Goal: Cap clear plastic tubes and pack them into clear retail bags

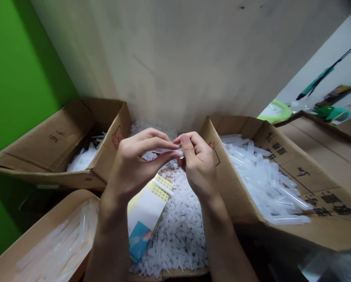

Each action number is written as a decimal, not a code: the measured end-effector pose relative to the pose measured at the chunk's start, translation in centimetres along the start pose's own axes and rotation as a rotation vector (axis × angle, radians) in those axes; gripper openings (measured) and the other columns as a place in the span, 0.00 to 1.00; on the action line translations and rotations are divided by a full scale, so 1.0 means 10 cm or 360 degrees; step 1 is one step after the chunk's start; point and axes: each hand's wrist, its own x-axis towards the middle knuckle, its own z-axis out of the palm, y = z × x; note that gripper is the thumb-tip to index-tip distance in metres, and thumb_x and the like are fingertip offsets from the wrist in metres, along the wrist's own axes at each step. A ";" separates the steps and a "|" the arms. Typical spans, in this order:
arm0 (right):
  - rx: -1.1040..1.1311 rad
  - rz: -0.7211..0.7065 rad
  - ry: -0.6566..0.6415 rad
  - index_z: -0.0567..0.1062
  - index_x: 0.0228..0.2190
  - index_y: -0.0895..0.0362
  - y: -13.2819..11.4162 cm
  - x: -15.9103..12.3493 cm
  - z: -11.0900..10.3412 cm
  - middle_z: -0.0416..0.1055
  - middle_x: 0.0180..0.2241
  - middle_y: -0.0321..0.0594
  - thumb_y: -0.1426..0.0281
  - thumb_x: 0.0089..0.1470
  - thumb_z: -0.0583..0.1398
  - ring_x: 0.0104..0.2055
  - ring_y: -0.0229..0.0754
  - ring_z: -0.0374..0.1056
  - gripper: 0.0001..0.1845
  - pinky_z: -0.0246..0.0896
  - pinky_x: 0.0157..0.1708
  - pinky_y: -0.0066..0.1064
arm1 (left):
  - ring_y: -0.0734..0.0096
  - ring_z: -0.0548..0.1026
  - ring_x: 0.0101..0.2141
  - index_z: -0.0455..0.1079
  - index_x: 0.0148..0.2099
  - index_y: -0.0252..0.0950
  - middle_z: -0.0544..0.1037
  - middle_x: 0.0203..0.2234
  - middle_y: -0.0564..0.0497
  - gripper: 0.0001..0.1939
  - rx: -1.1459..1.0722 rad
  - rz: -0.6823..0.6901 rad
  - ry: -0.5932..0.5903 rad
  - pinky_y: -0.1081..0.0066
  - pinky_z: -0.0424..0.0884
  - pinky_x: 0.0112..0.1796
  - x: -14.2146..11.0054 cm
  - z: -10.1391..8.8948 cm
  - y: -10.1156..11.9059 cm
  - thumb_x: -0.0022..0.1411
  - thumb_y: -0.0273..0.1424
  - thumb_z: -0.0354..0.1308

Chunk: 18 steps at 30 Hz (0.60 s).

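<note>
My left hand (132, 164) and my right hand (197, 162) meet above a heap of small white plastic pieces (181, 231). Between their fingertips they pinch a clear plastic tube (166, 150), held roughly level. The left thumb and fingers close round the tube's left part. The right fingers pinch its right end, where a small white piece sits. A printed paper packet (146, 215) lies on the heap under my left wrist.
A cardboard box (245, 203) on the right holds many clear tubes (266, 180). Another box (60, 145) at the back left holds more tubes. A third box (46, 235) at the front left holds bagged tubes. A grey wall stands behind, a green wall at left.
</note>
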 end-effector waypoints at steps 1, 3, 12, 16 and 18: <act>0.0021 -0.0003 -0.0006 0.75 0.36 0.54 -0.01 0.00 0.00 0.64 0.22 0.30 0.55 0.70 0.57 0.22 0.33 0.61 0.17 0.56 0.21 0.26 | 0.66 0.77 0.35 0.85 0.38 0.43 0.82 0.34 0.48 0.07 -0.0005 -0.0024 0.0024 0.72 0.73 0.38 0.00 0.01 0.00 0.57 0.26 0.74; 0.0082 -0.0078 -0.0077 0.76 0.41 0.53 -0.03 0.00 -0.02 0.70 0.27 0.32 0.56 0.68 0.59 0.26 0.34 0.67 0.14 0.62 0.25 0.26 | 0.66 0.77 0.36 0.85 0.38 0.43 0.82 0.34 0.49 0.04 -0.0006 -0.0110 0.0143 0.72 0.73 0.38 0.01 0.02 0.00 0.61 0.28 0.72; -0.0083 -0.0141 -0.0233 0.73 0.25 0.56 -0.10 -0.06 0.01 0.69 0.22 0.33 0.56 0.69 0.58 0.24 0.34 0.64 0.24 0.60 0.25 0.29 | 0.70 0.76 0.35 0.83 0.46 0.42 0.80 0.35 0.50 0.06 -0.0228 -0.0218 0.0415 0.75 0.74 0.38 -0.05 0.01 0.06 0.67 0.31 0.67; 0.0056 -0.0089 -0.0143 0.72 0.22 0.56 -0.13 -0.07 0.03 0.67 0.18 0.32 0.54 0.68 0.58 0.19 0.33 0.61 0.26 0.57 0.21 0.29 | 0.68 0.77 0.40 0.79 0.51 0.43 0.79 0.40 0.49 0.16 -0.0568 -0.0206 0.0443 0.73 0.75 0.43 -0.01 0.07 0.08 0.61 0.26 0.70; 0.0050 -0.0182 -0.0057 0.78 0.34 0.55 -0.12 -0.07 0.04 0.75 0.28 0.34 0.61 0.65 0.63 0.26 0.35 0.69 0.11 0.64 0.26 0.29 | 0.67 0.79 0.41 0.78 0.51 0.43 0.79 0.43 0.49 0.19 -0.0874 -0.0348 0.0527 0.71 0.76 0.44 0.03 0.09 0.07 0.58 0.24 0.71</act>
